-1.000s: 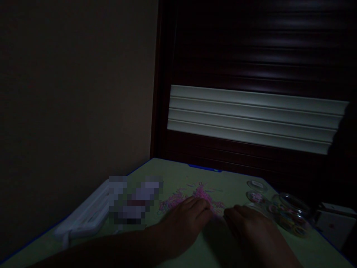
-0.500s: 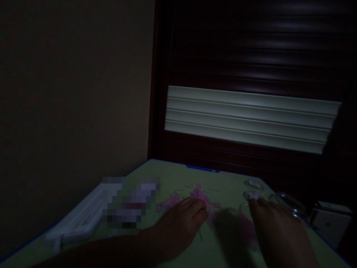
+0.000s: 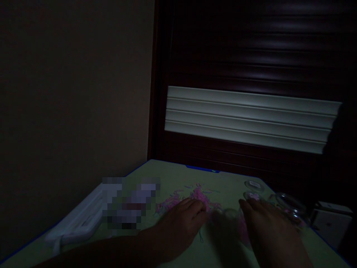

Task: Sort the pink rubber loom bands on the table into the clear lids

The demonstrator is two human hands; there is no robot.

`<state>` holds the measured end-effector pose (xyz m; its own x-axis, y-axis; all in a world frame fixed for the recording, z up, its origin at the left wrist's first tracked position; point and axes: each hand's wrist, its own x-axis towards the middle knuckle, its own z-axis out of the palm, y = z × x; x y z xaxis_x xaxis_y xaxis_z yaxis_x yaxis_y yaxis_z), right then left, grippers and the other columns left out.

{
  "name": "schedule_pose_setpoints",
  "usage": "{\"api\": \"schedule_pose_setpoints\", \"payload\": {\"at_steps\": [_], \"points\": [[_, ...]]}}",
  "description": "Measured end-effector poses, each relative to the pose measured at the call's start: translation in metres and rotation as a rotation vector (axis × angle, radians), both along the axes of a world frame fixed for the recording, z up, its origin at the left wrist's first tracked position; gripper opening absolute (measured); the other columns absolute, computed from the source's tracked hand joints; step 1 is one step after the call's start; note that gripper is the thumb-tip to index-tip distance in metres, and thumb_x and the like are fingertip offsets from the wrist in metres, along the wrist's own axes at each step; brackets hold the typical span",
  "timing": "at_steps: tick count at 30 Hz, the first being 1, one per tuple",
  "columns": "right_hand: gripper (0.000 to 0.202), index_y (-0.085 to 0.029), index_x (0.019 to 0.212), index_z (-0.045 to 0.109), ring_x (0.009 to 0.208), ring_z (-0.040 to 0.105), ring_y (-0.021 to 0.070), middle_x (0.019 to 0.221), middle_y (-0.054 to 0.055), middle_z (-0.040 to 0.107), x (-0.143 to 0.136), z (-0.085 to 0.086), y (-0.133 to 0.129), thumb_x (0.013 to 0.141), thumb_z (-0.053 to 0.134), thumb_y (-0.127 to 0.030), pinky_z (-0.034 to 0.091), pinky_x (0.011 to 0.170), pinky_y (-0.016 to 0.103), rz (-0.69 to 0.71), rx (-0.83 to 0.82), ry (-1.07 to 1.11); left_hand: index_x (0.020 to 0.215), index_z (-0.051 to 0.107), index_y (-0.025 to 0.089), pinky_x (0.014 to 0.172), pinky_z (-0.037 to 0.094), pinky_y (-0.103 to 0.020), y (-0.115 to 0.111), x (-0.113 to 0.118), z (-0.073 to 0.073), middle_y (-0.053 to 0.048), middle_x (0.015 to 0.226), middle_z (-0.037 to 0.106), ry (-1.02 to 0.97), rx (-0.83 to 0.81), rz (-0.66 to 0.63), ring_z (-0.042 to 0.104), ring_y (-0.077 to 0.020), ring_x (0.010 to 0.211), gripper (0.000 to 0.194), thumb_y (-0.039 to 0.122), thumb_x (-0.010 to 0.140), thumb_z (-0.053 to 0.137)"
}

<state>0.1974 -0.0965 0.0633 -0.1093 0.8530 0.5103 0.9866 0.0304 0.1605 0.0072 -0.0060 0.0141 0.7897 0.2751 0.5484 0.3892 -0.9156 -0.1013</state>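
Note:
Small pink and pale pieces (image 3: 197, 194) lie scattered in a heap on the light green table (image 3: 167, 169). My left hand (image 3: 185, 219) rests at the near side of this heap, fingers bent and tips hidden. My right hand (image 3: 269, 227) hangs over the right part of the table, blurred, its fingers pointing forward; what it may hold is hidden. More pink pieces (image 3: 243, 227) show beside its left edge. Just beyond its fingers is a small clear container (image 3: 252, 195) with pink pieces. Behind that sits a round clear lid (image 3: 254, 185) with a label.
A white power strip (image 3: 83, 219) lies along the left edge beside a pixelated item (image 3: 136, 203). Clear round containers (image 3: 291, 204) with coloured pieces stand at the right edge. Beyond the table's right side is a white box (image 3: 330, 223). Wall and dark shutter rise behind.
My right hand has moved slightly left, uncovering more of the containers and coloured pieces at the right edge. My left hand has hardly moved.

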Motion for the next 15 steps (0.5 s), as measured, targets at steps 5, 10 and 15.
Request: {"api": "schedule_pose_setpoints", "payload": {"at_steps": [5, 10, 15], "points": [[0.037, -0.019, 0.091, 0.064, 0.075, 0.061, 0.02, 0.083, 0.006, 0.064, -0.011, -0.009, 0.007, 0.071, 0.042, 0.002, 0.043, 0.063, 0.028, 0.143, -0.182, 0.106, 0.092, 0.052, 0.015, 0.075, 0.04, -0.031, 0.0, 0.0, 0.0, -0.005, 0.091, 0.053, -0.017, 0.019, -0.036, 0.047, -0.017, 0.082, 0.016, 0.011, 0.09, 0.037], [0.027, -0.021, 0.083, 0.064, 0.069, 0.061, 0.0158, 0.079, 0.004, 0.064, -0.014, -0.015, 0.013, 0.075, 0.044, -0.006, 0.04, 0.057, 0.022, 0.216, -0.234, 0.283, 0.092, 0.051, 0.014, 0.075, 0.04, -0.031, 0.003, 0.0, -0.003, -0.005, 0.092, 0.053, -0.071, 0.042, -0.061, 0.047, -0.0164, 0.082, 0.015, 0.011, 0.09, 0.037], [0.025, -0.022, 0.074, 0.065, 0.065, 0.061, 0.0147, 0.074, 0.002, 0.065, -0.019, -0.015, 0.014, 0.072, 0.046, -0.007, 0.037, 0.052, 0.02, 0.241, -0.326, 0.298, 0.092, 0.051, 0.014, 0.074, 0.039, -0.03, 0.001, -0.001, -0.002, -0.005, 0.088, 0.053, -0.059, 0.076, -0.101, 0.047, -0.0162, 0.081, 0.015, 0.009, 0.089, 0.037]]}}
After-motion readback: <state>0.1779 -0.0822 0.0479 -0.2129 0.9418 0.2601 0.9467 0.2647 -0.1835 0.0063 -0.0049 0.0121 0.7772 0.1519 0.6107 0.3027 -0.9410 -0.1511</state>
